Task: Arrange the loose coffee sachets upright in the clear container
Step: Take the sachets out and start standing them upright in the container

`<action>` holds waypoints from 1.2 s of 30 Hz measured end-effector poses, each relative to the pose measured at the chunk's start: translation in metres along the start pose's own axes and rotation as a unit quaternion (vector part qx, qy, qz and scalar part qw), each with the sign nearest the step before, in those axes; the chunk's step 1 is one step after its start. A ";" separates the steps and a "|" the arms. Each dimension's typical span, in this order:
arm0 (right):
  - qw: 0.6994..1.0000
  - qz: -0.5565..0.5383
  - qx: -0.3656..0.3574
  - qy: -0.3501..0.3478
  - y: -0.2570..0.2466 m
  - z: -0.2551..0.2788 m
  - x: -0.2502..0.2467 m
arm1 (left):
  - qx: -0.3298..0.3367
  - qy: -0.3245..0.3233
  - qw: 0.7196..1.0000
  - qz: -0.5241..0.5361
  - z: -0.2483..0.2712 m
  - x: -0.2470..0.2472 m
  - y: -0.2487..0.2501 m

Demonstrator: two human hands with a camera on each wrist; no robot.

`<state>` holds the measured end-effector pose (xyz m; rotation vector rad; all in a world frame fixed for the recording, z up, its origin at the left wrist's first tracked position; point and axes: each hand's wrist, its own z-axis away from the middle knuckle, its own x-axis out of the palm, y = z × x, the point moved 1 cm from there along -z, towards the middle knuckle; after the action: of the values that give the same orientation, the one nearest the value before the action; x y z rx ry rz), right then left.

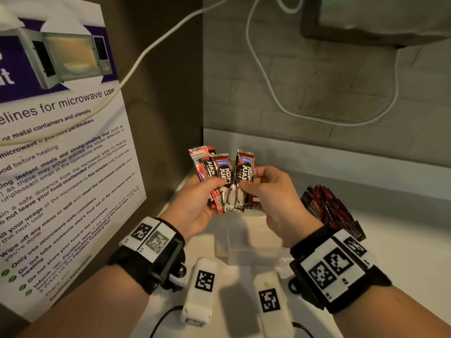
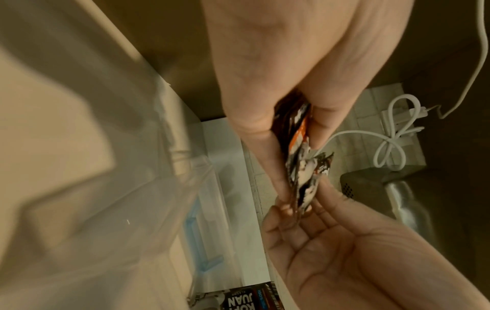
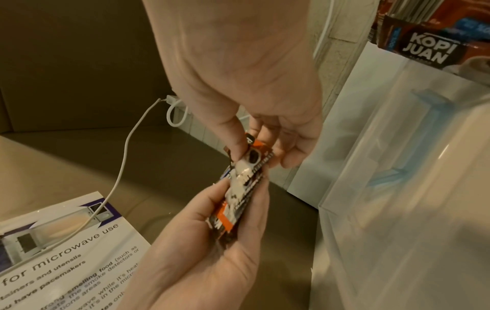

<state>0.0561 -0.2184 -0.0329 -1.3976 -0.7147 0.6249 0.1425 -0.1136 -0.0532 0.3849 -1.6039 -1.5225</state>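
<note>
Several red and black coffee sachets [image 1: 223, 178] are fanned upright between my two hands. My left hand [image 1: 214, 189] grips the lower half of the bundle [image 2: 297, 134], thumb in front. Thumb and fingers of my right hand [image 1: 249, 181] pinch the rightmost sachet [image 3: 252, 156] near its middle. Below the hands, the clear container [image 1: 253, 242] stands on the white counter; its wall [image 2: 132, 209] fills the left of the left wrist view. In the right wrist view my right hand [image 3: 262, 157] meets the left hand [image 3: 212, 241] at the bundle beside the container [image 3: 397, 188].
A packed row of more sachets [image 1: 334, 211] stands upright at the right on the counter [image 1: 402, 252]. A microwave guidelines poster [image 1: 61, 154] covers the left wall. A white cable [image 1: 268, 81] loops down the tiled back wall. A dark appliance [image 1: 378, 18] hangs at upper right.
</note>
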 end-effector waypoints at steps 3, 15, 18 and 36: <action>1.000 0.010 -0.012 -0.023 0.000 0.000 -0.001 | 0.016 0.002 0.999 -0.032 -0.001 -0.001 0.002; 0.998 0.000 0.029 0.056 0.014 -0.016 -0.012 | 0.009 0.066 0.997 -0.034 -0.014 -0.011 -0.001; 0.991 0.054 0.045 0.113 0.035 -0.020 -0.014 | -0.032 0.117 0.992 -0.026 -0.017 -0.022 -0.010; 0.958 0.284 0.021 0.032 0.059 -0.023 0.016 | -0.071 0.036 0.997 0.016 -0.009 -0.013 -0.036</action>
<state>0.0859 -0.2161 -0.0914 -1.5836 -0.2330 1.0291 0.1454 -0.1175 -0.0921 0.3295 -1.4300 -1.5692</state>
